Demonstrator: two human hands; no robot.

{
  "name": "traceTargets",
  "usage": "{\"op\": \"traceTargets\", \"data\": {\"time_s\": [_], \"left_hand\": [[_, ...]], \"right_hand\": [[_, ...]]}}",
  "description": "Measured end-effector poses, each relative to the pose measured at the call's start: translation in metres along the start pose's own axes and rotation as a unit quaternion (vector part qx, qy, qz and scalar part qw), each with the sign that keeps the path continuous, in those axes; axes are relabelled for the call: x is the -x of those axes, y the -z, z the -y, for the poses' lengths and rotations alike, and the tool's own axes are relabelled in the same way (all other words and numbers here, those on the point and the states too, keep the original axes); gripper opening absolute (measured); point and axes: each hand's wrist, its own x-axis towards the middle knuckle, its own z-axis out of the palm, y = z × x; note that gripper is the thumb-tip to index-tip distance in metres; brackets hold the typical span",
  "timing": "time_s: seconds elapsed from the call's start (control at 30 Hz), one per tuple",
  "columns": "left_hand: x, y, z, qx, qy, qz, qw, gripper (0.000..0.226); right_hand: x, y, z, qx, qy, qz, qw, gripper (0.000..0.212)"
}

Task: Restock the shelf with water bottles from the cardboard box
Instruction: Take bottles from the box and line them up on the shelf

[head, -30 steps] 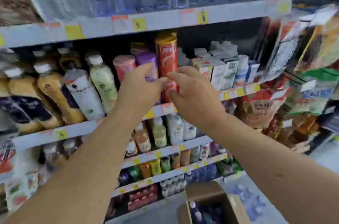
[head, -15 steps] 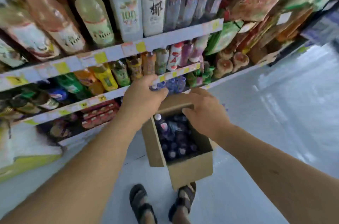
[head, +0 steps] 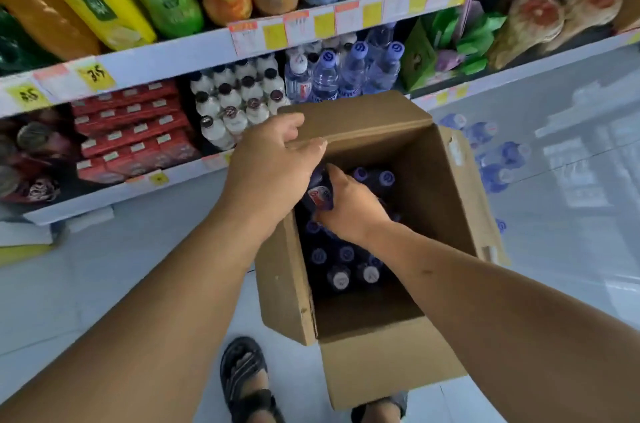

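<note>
An open cardboard box [head: 450, 201] stands on the floor in front of the shelf, with several purple-capped water bottles [head: 341, 266] upright inside. My left hand [head: 273, 166] grips the box's far-left flap at its edge. My right hand [head: 349, 204] is down inside the box, its fingers curled round one water bottle [head: 320, 197] with a red and white label. On the bottom shelf [head: 138, 187] behind the box stand more water bottles [head: 346, 76] of the same kind.
White bottles with dark caps [head: 235, 100] and red cartons [head: 128, 131] fill the bottom shelf to the left. Tall drink bottles line the shelf above. Loose water bottles [head: 498, 156] lie on the floor right of the box. My sandalled feet [head: 246, 377] stand just before it.
My view dropped from the upper shelves to the box on the floor. Both hands came down: the left took the flap, the right reached in and took hold of a bottle.
</note>
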Motion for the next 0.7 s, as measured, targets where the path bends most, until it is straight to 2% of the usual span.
{"op": "traceTargets", "data": {"time_s": [0.2, 0.37, 0.53, 0.63, 0.7], "left_hand": [[-0.009, -0.01, 0.022, 0.039, 0.007, -0.013, 0.999, 0.048], [0.014, 0.004, -0.011, 0.037, -0.009, -0.021, 0.999, 0.048], [0.071, 0.046, -0.115, 0.094, -0.049, -0.025, 0.994, 0.039], [0.116, 0.085, -0.203, 0.139, -0.072, -0.023, 0.987, 0.052], [0.15, 0.114, -0.266, 0.161, -0.105, -0.028, 0.981, 0.041]], "right_hand": [[-0.011, -0.015, -0.014, -0.066, 0.012, -0.041, 0.997, 0.075], [0.033, 0.042, 0.007, -0.125, 0.045, -0.096, 0.986, 0.064], [0.126, 0.172, 0.069, -0.145, 0.092, -0.154, 0.973, 0.05], [0.194, 0.26, 0.122, -0.166, 0.138, -0.201, 0.956, 0.051], [0.24, 0.319, 0.161, -0.16, 0.166, -0.238, 0.943, 0.052]]}}
